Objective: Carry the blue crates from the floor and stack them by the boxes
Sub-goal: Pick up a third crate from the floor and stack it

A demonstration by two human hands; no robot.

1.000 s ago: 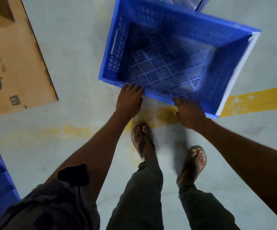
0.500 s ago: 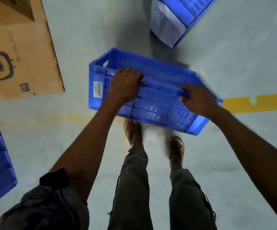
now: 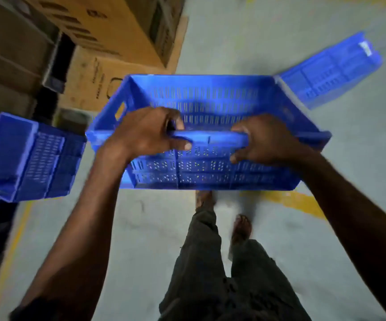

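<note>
I hold a blue perforated crate point(image 3: 210, 105) level in front of me, above the floor, its open side up. My left hand point(image 3: 145, 133) grips the near rim on the left. My right hand point(image 3: 268, 140) grips the same rim on the right, fingers curled over the edge. A second blue crate point(image 3: 30, 156) stands at the left, next to the cardboard boxes point(image 3: 108, 38). A third blue crate point(image 3: 330, 70) lies on its side on the floor at the upper right.
Stacked brown cardboard boxes fill the upper left, with a dark gap between them. Grey concrete floor point(image 3: 280, 24) carries a yellow painted line point(image 3: 291, 200) under the held crate. My legs and sandalled feet are below the crate.
The crate went from tipped on the floor to lifted level in both hands. My view has swung left, bringing the boxes and the left crate closer.
</note>
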